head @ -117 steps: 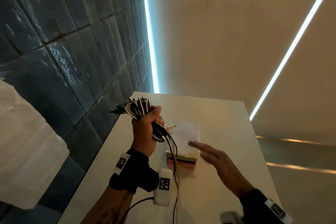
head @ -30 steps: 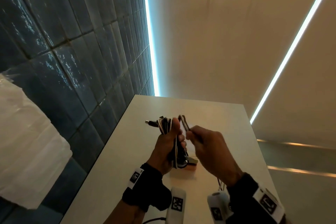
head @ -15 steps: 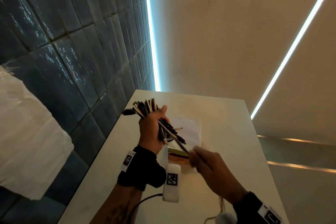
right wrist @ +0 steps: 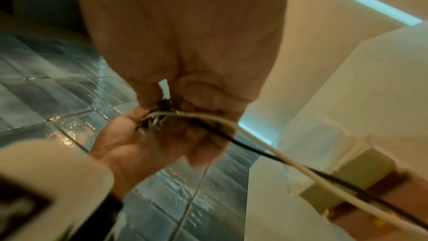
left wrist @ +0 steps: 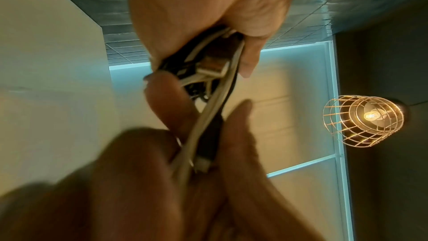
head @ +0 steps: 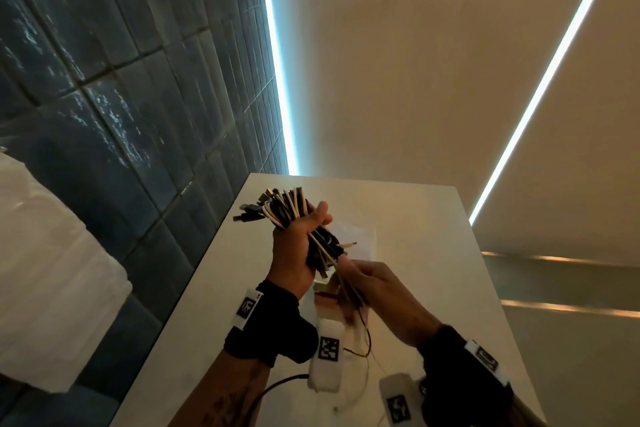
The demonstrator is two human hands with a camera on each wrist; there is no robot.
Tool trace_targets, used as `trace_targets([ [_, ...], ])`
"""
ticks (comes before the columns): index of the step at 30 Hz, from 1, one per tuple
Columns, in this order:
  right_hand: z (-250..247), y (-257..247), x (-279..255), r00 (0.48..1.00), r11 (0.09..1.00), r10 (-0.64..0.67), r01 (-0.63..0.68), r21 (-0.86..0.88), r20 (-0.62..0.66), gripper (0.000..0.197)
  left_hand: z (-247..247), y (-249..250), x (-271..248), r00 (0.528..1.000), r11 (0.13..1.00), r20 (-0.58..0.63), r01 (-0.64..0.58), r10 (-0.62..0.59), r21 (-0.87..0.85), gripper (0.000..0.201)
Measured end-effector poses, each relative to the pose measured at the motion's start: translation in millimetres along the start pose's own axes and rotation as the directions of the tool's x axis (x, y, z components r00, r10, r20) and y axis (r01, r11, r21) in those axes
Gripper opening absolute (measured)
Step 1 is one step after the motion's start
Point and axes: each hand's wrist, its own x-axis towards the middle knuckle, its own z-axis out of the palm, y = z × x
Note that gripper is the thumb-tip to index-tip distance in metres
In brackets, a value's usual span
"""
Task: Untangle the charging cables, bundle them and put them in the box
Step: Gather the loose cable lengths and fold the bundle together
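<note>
left hand (head: 294, 253) grip clenches cable bundle (head: 287, 208); right hand (head: 377, 291) pinches strands | white table (head: 433, 253); tiled wall (head: 121, 97)

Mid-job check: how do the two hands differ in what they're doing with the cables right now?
The left hand grips the whole folded cable bundle in a fist, raised above the table; the right hand sits lower and pinches only the loose white and black strands trailing from it. Both are closed on cable.
</note>
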Motion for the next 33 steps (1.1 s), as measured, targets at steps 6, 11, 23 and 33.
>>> trace_targets([
  [6, 9.4, 25.4, -2.9, 0.982, 0.885, 0.054, -0.131, 0.446, 0.182, 0.033, -6.2, 0.2, -5.6, 0.993, 0.993, 0.031, 0.113, -0.112, -0.035, 0.014],
  [11, -17.2, 41.3, -8.0, 0.901, 0.879, 0.243, -0.361, 0.311, 0.359, 0.036, -18.6, 8.9, -13.0, 0.916, 0.944, 0.243, 0.33, -0.318, -0.009, 0.024],
  [23, -105.4, -22.9, -1.6, 0.972, 0.874, 0.208, -0.135, -0.467, 0.108, 0.035, -22.6, 3.1, -33.2, 0.746, 0.877, 0.462, 0.423, -0.479, 0.227, 0.008],
  [33, -89.6, -36.7, 20.9, 0.98, 0.803, -0.2, 0.161, -0.574, -0.004, 0.015, -5.2, -15.2, -44.5, 0.735, 0.89, 0.503, 0.37, -0.455, 0.266, 0.007],
])
